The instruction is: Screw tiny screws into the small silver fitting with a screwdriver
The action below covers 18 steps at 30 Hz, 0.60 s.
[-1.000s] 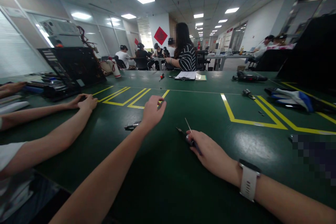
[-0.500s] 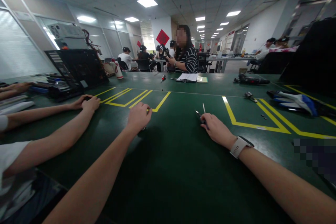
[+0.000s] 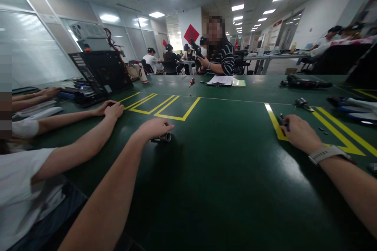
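Note:
My left hand (image 3: 151, 129) is curled over a metal cylindrical part (image 3: 167, 137), whose round open end points right from under the fingers. The palm hides most of that part. Over to the right, my right hand (image 3: 302, 133), with a pale watch strap on its wrist, is closed round a small dark tool-like piece (image 3: 283, 120). Its kind does not show clearly. This hand is low over the yellow tape corner (image 3: 272, 121). Just beyond it lies another metal part (image 3: 303, 104), and several small dark bits (image 3: 322, 129) rest to its right.
A co-worker's hands (image 3: 113, 110) hold something dark at the left. Across the green table (image 3: 224, 172) are a red-tipped item (image 3: 192, 82), a clipboard (image 3: 220, 81) and a black power tool (image 3: 306, 82). Blue-white gloves (image 3: 353, 110) lie right. Another person sits opposite.
My right hand has moved right with the dark piece, from the open green surface to the taped box. My left hand has turned, showing more of the metal part. The view has shifted.

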### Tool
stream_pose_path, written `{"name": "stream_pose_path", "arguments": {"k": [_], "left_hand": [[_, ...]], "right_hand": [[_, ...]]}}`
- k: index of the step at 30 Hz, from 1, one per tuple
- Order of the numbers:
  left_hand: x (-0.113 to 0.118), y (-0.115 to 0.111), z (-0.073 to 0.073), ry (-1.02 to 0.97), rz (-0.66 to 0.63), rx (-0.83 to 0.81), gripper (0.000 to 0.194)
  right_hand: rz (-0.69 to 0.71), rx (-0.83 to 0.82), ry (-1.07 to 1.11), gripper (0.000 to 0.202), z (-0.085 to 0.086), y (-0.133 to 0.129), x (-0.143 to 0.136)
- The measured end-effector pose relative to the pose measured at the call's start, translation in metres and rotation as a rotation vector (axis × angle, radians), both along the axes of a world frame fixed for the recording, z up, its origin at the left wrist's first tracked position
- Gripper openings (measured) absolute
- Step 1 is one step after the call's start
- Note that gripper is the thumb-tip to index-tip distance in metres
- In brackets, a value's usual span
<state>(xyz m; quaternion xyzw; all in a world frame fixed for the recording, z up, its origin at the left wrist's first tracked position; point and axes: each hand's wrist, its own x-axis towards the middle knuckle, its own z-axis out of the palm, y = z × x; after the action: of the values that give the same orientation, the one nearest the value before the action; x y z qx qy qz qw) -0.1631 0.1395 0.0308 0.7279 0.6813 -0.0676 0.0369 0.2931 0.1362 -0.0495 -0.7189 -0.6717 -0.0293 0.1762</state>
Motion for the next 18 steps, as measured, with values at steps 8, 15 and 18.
{"name": "stream_pose_path", "arguments": {"k": [8, 15, 18], "left_hand": [[0.017, -0.005, -0.011, 0.144, -0.064, -0.061, 0.043], [0.028, -0.008, -0.023, 0.282, -0.159, 0.011, 0.037], [0.031, -0.008, -0.025, 0.301, -0.166, 0.025, 0.036]], "right_hand": [[-0.057, -0.034, 0.0, 0.026, 0.003, -0.003, -0.003], [-0.058, -0.041, -0.002, 0.027, 0.005, -0.005, -0.003], [-0.065, -0.038, -0.004, 0.026, 0.004, -0.004, -0.002]]}}
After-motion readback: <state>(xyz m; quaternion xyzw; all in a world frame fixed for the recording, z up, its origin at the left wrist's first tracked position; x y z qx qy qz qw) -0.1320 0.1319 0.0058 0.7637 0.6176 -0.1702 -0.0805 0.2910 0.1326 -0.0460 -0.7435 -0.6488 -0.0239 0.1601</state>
